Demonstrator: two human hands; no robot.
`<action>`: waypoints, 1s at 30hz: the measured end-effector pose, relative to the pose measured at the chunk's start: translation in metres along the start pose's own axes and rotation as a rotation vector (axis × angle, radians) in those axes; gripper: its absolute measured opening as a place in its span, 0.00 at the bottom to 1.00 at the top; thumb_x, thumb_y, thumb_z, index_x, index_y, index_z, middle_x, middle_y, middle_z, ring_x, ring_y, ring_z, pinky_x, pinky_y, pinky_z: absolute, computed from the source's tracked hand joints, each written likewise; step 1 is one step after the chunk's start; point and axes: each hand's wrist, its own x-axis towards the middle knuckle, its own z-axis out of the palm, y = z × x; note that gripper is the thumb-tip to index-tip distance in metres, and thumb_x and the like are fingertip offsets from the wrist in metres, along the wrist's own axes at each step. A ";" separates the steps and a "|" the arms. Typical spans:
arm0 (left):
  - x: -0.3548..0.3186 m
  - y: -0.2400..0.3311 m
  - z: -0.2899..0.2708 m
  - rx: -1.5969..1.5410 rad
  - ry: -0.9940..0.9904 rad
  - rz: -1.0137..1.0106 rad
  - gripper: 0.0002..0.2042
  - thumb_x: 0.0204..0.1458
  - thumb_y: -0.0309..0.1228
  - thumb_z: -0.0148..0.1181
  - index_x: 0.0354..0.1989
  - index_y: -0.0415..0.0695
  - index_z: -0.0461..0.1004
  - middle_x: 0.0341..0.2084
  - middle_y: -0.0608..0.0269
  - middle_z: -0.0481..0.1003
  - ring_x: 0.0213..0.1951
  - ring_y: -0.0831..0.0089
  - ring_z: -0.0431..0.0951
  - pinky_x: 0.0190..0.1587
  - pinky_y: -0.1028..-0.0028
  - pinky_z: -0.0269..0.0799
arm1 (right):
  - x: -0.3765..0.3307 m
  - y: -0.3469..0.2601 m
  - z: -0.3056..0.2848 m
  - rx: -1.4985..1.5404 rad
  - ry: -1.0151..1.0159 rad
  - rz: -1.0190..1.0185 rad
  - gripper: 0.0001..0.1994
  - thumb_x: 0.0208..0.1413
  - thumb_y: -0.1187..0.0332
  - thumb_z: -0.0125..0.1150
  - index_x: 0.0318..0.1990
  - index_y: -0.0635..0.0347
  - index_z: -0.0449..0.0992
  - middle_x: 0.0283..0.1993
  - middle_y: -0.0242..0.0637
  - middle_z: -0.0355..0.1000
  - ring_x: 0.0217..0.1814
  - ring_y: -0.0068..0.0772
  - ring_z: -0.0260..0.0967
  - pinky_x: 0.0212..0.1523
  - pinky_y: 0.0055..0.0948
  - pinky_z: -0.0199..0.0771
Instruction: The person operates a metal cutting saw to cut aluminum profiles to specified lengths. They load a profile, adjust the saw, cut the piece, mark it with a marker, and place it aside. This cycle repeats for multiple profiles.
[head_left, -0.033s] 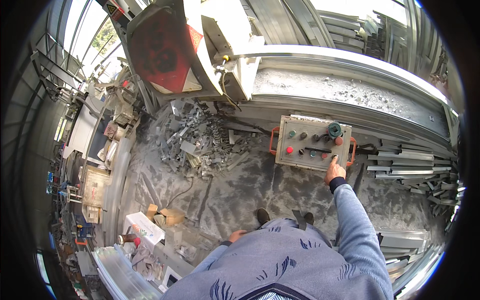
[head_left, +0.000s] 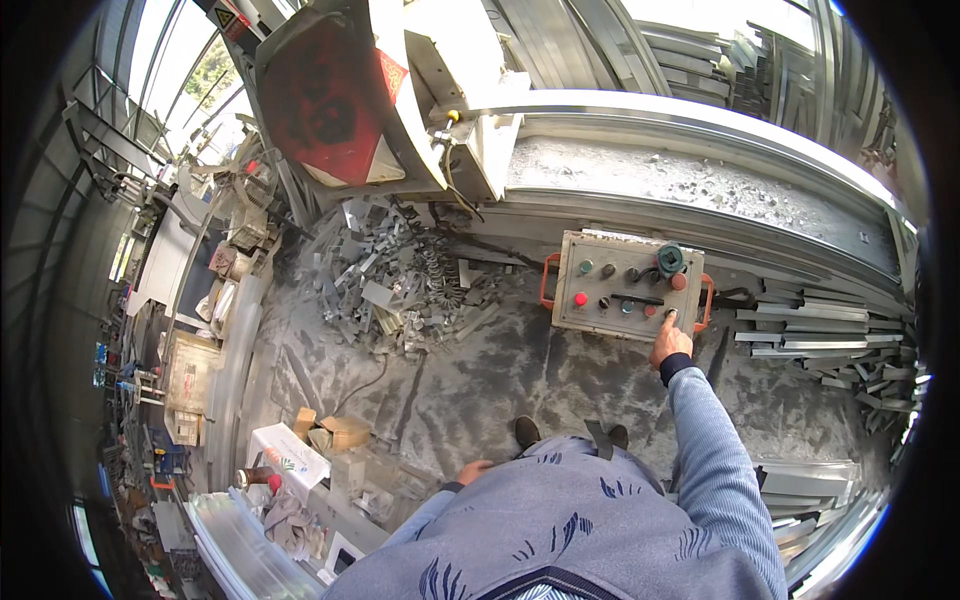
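My right hand [head_left: 670, 347] reaches forward to a control box [head_left: 590, 318] with a pale panel and red-orange side handles. The stretched index finger touches a small button at the panel's lower right corner; the other fingers are bent, and nothing is held. On the panel are several knobs and buttons, among them a bright red button [head_left: 580, 300] and a green round fitting [head_left: 669, 260] at the upper right. Low beside my body, my left hand [head_left: 472, 471] is partly covered by the patterned grey garment [head_left: 590, 500]. Its visible finger is stretched out, with nothing seen in it.
A large machine with a red guard [head_left: 335, 110] stands ahead, its metal bed [head_left: 700, 190] running right. Metal offcuts [head_left: 385, 270] are heaped on the floor at left. Metal profiles [head_left: 810, 325] lie at right. A white box [head_left: 288, 460] and a cluttered bench [head_left: 190, 370] are at left.
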 end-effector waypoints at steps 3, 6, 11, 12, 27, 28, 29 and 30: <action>0.002 -0.021 0.003 0.038 -0.004 0.032 0.26 0.57 0.51 0.63 0.55 0.43 0.80 0.52 0.50 0.81 0.56 0.56 0.79 0.59 0.65 0.73 | 0.002 0.000 0.002 0.012 0.018 0.004 0.49 0.50 0.63 0.69 0.74 0.77 0.46 0.47 0.50 0.81 0.48 0.45 0.81 0.50 0.38 0.80; 0.005 -0.034 0.004 0.045 -0.041 0.069 0.26 0.56 0.51 0.63 0.54 0.42 0.80 0.52 0.50 0.81 0.56 0.56 0.79 0.58 0.64 0.73 | 0.004 0.001 0.006 0.024 0.037 -0.002 0.48 0.51 0.63 0.68 0.74 0.76 0.47 0.47 0.50 0.81 0.49 0.46 0.81 0.50 0.39 0.79; 0.002 -0.044 0.008 0.063 0.004 0.076 0.25 0.57 0.50 0.63 0.54 0.43 0.80 0.52 0.52 0.81 0.56 0.56 0.80 0.59 0.65 0.73 | 0.008 0.004 0.011 0.025 0.045 -0.009 0.47 0.51 0.63 0.67 0.74 0.76 0.47 0.46 0.50 0.80 0.49 0.48 0.81 0.51 0.41 0.79; 0.001 -0.046 0.009 0.042 0.001 0.067 0.25 0.57 0.50 0.64 0.54 0.43 0.80 0.52 0.52 0.81 0.56 0.57 0.79 0.59 0.65 0.73 | 0.008 0.005 0.012 0.018 0.045 -0.005 0.47 0.51 0.63 0.67 0.74 0.76 0.47 0.46 0.50 0.80 0.49 0.48 0.80 0.51 0.41 0.79; -0.033 -0.011 0.000 -0.100 -0.049 -0.137 0.26 0.58 0.47 0.62 0.58 0.40 0.78 0.53 0.50 0.80 0.55 0.60 0.80 0.57 0.67 0.74 | 0.005 0.004 0.004 0.015 -0.006 -0.003 0.46 0.53 0.64 0.65 0.74 0.76 0.47 0.47 0.53 0.80 0.48 0.48 0.81 0.49 0.41 0.80; -0.033 -0.011 0.000 -0.062 -0.051 -0.126 0.26 0.59 0.47 0.62 0.58 0.40 0.78 0.53 0.50 0.80 0.55 0.60 0.80 0.57 0.67 0.74 | 0.006 0.004 0.004 0.025 -0.003 -0.003 0.46 0.54 0.65 0.65 0.74 0.76 0.47 0.47 0.53 0.80 0.48 0.48 0.81 0.49 0.41 0.80; -0.033 -0.012 0.001 -0.025 -0.052 -0.115 0.26 0.59 0.47 0.62 0.58 0.40 0.78 0.53 0.50 0.80 0.55 0.60 0.80 0.57 0.67 0.74 | 0.006 0.004 0.004 0.027 -0.007 -0.001 0.45 0.54 0.65 0.64 0.74 0.77 0.47 0.47 0.53 0.80 0.48 0.48 0.81 0.49 0.41 0.80; -0.033 -0.013 0.003 -0.052 -0.043 -0.098 0.26 0.58 0.47 0.62 0.58 0.40 0.78 0.53 0.50 0.81 0.55 0.60 0.80 0.57 0.67 0.74 | 0.006 0.004 0.005 0.020 -0.010 0.003 0.45 0.54 0.65 0.64 0.74 0.77 0.47 0.47 0.53 0.80 0.48 0.48 0.81 0.49 0.41 0.80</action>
